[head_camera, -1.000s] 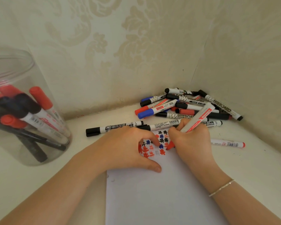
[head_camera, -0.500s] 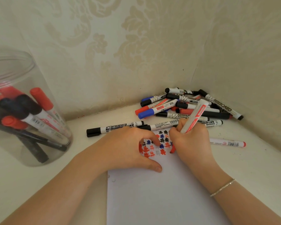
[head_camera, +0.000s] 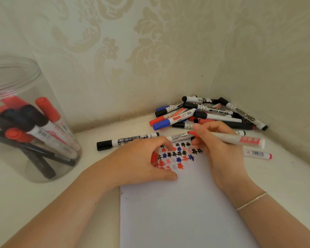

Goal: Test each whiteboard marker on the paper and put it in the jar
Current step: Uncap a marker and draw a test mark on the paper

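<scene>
In the corner where two patterned walls meet, a person works at a pale bench (head_camera: pixel 34 203) with a sheet of white paper (head_camera: pixel 177 212) laid in front of them. The right hand (head_camera: pixel 220 153) has its fingers curled round a red whiteboard marker (head_camera: pixel 240 139), grip clamped on the barrel; the marker lies nearly level, its back end pointing right and its red tip by the fingertips just above the top of the paper. The left hand (head_camera: pixel 141 160) rests on the sheet's upper left corner, holding a red cap (head_camera: pixel 154 157) tucked between curled fingers and thumb.

The top of the paper carries rows of small test marks (head_camera: pixel 177 155) in black, blue and red, lying between the two hands.

Behind the hands, a heap of markers (head_camera: pixel 209 113) with black, blue and red caps sits right in the corner. A black-capped marker (head_camera: pixel 127 141) lies alone on the bench just beyond the left hand, and a red-ended one (head_camera: pixel 258 154) lies to the right of the right hand.

Well off to the left stands a clear plastic jar (head_camera: pixel 13 79), open at the top, with several red and black markers leaning inside it. A thin bracelet (head_camera: pixel 251 201) circles the right wrist.
</scene>
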`<act>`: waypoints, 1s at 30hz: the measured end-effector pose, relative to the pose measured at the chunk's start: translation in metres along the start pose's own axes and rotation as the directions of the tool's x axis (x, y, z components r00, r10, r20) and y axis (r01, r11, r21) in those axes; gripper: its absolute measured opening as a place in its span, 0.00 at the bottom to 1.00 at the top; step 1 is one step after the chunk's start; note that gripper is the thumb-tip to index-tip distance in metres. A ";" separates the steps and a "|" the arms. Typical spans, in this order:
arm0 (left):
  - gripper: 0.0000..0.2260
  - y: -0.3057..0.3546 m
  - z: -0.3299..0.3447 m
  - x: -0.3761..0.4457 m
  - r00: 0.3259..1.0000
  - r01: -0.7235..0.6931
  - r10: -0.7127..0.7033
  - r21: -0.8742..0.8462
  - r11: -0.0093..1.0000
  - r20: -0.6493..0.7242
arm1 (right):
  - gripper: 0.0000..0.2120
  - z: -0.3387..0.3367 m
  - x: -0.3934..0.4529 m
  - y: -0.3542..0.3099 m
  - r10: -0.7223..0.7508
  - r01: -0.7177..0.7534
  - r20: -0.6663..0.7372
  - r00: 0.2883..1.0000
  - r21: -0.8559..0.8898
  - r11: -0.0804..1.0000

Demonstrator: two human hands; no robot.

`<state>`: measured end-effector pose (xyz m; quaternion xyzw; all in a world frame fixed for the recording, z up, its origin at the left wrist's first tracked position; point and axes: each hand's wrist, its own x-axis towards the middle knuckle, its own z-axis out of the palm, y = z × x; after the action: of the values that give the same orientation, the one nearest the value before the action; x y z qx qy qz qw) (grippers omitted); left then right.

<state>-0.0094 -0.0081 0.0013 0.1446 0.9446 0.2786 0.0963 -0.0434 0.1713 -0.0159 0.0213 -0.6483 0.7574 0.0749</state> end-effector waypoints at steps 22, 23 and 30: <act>0.11 0.001 0.005 0.004 0.982 -0.101 0.042 -0.317 0.943 -0.186 | 0.12 -0.001 -0.004 -0.005 0.046 -0.073 0.182 0.982 0.141 0.987; 0.11 0.001 0.006 0.005 0.979 -0.112 0.053 -0.306 0.945 -0.196 | 0.11 -0.001 -0.004 -0.004 0.046 -0.077 0.215 0.975 0.140 0.987; 0.07 0.001 0.010 0.007 0.956 -0.203 0.089 -0.411 0.889 -0.281 | 0.22 -0.005 0.002 -0.006 0.184 -0.316 0.396 0.900 0.299 0.900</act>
<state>-0.0134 -0.0001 -0.0077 0.1536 0.8491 0.5052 -0.0172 -0.0446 0.1777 -0.0107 0.0871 -0.5002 0.8485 -0.1490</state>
